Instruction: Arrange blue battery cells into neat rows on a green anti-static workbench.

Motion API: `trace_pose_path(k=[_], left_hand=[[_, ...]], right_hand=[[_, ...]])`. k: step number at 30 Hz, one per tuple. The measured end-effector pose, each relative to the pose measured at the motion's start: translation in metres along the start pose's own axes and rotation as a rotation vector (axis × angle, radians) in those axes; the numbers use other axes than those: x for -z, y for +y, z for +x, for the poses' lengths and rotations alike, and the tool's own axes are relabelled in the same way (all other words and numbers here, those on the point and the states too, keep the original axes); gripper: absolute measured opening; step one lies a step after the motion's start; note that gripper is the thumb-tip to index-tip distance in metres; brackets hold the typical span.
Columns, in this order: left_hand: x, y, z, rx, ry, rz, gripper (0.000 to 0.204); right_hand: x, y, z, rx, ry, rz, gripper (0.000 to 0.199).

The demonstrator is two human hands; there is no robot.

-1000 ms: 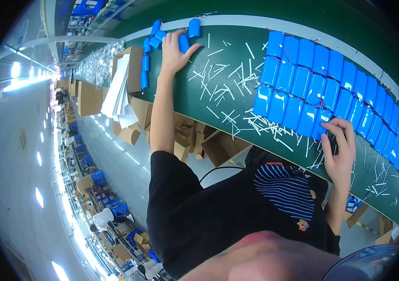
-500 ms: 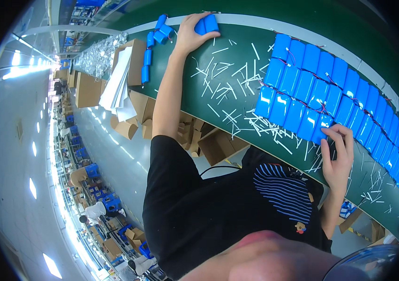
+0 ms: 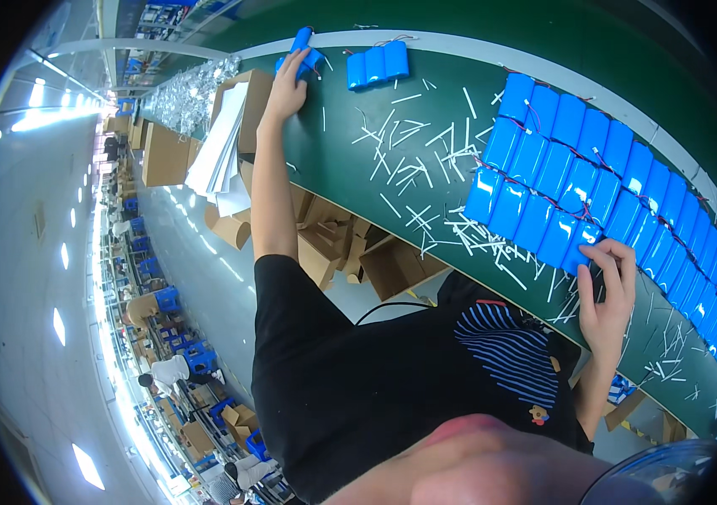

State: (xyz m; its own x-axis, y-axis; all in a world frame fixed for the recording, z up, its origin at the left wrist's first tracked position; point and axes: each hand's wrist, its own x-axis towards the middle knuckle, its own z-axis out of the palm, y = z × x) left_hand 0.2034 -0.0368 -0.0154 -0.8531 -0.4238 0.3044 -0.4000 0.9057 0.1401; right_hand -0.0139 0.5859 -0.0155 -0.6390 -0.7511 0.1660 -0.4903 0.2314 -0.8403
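Note:
At the far left of the green bench, my left hand curls its fingers over a few blue shrink-wrapped battery packs; its palm hides part of them. To its right stands a row of three blue cells with thin wires on top, touched by nobody. My right hand rests with thumb and fingers apart at the near edge of a large block of blue battery packs. Its fingertips touch one pack there. Red and black leads with white connectors run between the rows.
Thin white strips lie scattered over the green bench. A cardboard box with white sheets stands at the left, by a heap of clear plastic. Cardboard cartons sit below the bench edge. People work along distant benches.
My left hand has left the blue cells near the bench's back rail and moved left onto the small group of packs. The right hand stays almost where it was.

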Motion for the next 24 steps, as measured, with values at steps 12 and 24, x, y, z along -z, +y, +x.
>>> trace_pose_path(k=[12, 24], left_hand=[[0.038, 0.023, -0.046, 0.258, -0.087, -0.259, 0.072], [0.013, 0.009, -0.023, 0.075, 0.172, -0.018, 0.067]], right_hand=[[0.0, 0.001, 0.0, -0.004, 0.004, -0.004, 0.021], [-0.001, 0.001, 0.0, 0.017, 0.013, -0.021, 0.022]])
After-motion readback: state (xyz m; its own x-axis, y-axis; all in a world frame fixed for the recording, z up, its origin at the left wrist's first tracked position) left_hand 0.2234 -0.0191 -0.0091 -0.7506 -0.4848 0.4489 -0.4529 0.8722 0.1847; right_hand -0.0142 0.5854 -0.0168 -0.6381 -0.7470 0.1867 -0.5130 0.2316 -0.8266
